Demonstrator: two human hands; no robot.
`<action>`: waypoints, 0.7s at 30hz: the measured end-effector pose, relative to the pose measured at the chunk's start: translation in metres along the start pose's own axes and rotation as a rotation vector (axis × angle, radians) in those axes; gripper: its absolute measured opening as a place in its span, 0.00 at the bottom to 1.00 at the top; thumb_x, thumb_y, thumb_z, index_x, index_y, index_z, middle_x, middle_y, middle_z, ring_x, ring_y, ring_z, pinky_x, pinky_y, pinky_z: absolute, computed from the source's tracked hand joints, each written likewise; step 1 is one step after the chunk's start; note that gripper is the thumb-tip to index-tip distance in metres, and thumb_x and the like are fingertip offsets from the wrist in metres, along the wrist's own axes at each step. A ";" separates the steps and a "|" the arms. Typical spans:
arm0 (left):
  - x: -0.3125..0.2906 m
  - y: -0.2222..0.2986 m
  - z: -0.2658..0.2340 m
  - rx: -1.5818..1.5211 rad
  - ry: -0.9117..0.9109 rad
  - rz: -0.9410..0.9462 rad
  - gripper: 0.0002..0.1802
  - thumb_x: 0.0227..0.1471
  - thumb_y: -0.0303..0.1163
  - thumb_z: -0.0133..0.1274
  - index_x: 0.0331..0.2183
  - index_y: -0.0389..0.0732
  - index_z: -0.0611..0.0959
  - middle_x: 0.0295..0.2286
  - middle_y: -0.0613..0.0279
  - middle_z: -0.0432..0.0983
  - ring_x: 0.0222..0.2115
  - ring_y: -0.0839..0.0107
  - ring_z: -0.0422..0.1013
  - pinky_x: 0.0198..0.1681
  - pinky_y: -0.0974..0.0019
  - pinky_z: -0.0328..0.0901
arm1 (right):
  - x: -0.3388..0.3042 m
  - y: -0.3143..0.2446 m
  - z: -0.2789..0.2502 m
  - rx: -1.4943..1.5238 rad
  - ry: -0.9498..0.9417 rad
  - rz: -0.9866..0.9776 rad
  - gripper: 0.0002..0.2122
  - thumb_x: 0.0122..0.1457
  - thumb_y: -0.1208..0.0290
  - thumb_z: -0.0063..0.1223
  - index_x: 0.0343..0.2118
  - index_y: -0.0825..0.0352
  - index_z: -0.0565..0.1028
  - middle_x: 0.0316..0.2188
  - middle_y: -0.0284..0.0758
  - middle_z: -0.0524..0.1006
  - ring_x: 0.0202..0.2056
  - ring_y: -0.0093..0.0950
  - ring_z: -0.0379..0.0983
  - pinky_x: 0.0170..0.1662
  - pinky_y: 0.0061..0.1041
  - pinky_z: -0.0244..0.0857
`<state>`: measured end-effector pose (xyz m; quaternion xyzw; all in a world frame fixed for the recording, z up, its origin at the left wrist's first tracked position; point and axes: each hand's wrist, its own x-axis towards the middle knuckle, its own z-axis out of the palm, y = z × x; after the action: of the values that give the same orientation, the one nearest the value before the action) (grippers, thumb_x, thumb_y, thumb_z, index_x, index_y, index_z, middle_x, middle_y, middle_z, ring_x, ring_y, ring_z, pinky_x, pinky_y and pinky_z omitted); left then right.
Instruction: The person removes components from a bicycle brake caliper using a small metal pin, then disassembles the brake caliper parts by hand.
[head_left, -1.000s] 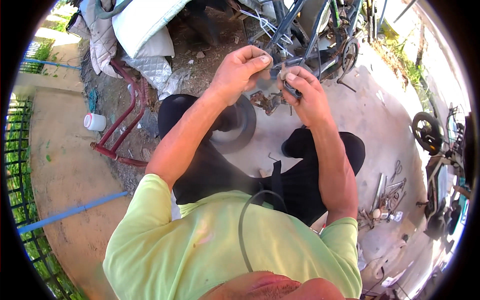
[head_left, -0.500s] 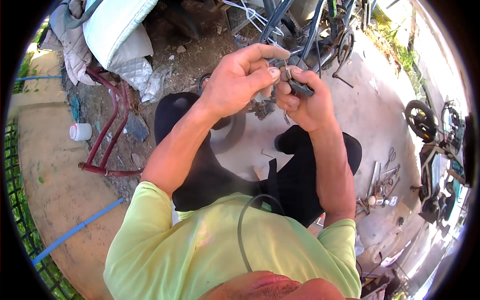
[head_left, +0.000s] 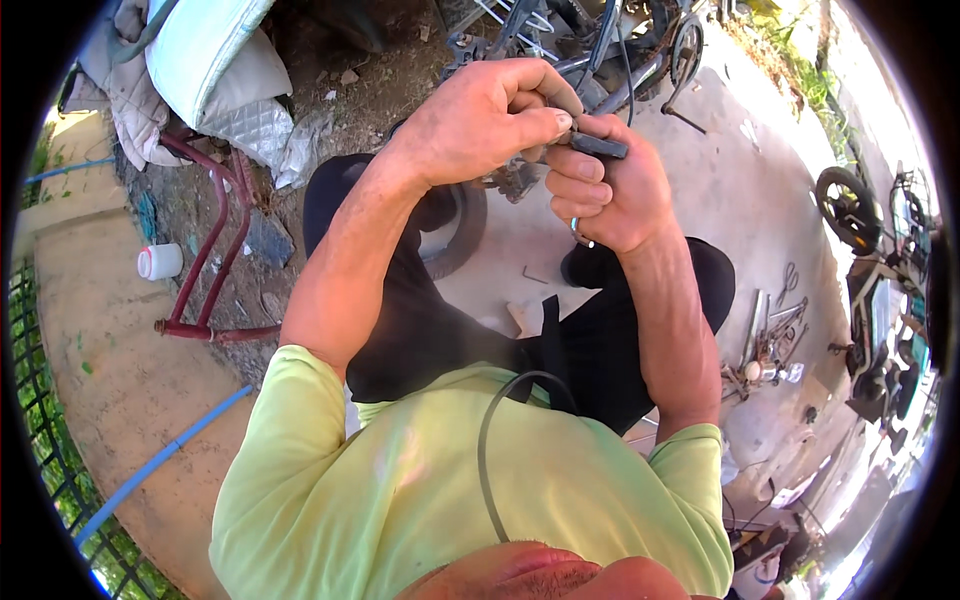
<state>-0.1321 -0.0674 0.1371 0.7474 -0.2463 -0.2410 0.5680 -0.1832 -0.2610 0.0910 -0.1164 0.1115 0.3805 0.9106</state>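
Both my hands meet in front of me, above my bent knees. My right hand (head_left: 625,190) is closed around a small, dark, block-shaped part (head_left: 598,146), its thumb along the top and the other fingers curled below. A small shiny metal piece (head_left: 576,230) shows under those curled fingers; its kind is unclear. My left hand (head_left: 480,120) pinches with thumb and forefinger right at the near end of the dark part. Whatever lies between those fingertips is too small and hidden to name. Just beyond the hands stands a bicycle frame with a crank (head_left: 684,122).
A wheel (head_left: 465,240) lies beside my left knee. A red metal frame (head_left: 215,250) and a white tub (head_left: 160,262) are at left. Several hand tools (head_left: 770,345) lie on the ground at right, near a parked two-wheeler (head_left: 880,330). An L-shaped key (head_left: 535,274) lies between my feet.
The left forefinger has curled down and the hands have come closer together. The dark part has turned flatter and shifted slightly up. My view has tilted a little.
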 end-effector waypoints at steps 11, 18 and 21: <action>0.008 -0.001 0.015 0.123 0.186 0.002 0.10 0.60 0.30 0.55 0.41 0.35 0.82 0.25 0.71 0.77 0.24 0.85 0.67 0.26 0.76 0.61 | -0.010 0.000 -0.004 -0.003 0.042 -0.122 0.15 0.70 0.57 0.33 0.36 0.63 0.69 0.23 0.30 0.69 0.21 0.20 0.59 0.23 0.21 0.51; 0.008 -0.003 0.016 -0.082 0.307 -0.021 0.10 0.60 0.32 0.56 0.41 0.38 0.83 0.24 0.71 0.76 0.24 0.86 0.67 0.23 0.79 0.57 | -0.006 0.004 -0.005 -0.012 0.054 -0.213 0.20 0.72 0.60 0.29 0.52 0.69 0.70 0.25 0.29 0.70 0.23 0.21 0.61 0.24 0.19 0.55; 0.006 0.001 0.015 -0.106 0.297 -0.041 0.10 0.60 0.32 0.56 0.41 0.38 0.83 0.23 0.72 0.75 0.23 0.86 0.66 0.23 0.79 0.57 | -0.006 0.006 -0.001 -0.087 0.110 -0.245 0.20 0.72 0.60 0.29 0.51 0.70 0.70 0.25 0.29 0.70 0.22 0.21 0.63 0.25 0.20 0.58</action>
<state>-0.1374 -0.0824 0.1342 0.7487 -0.1312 -0.1523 0.6317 -0.1921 -0.2610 0.0911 -0.1889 0.1296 0.2638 0.9370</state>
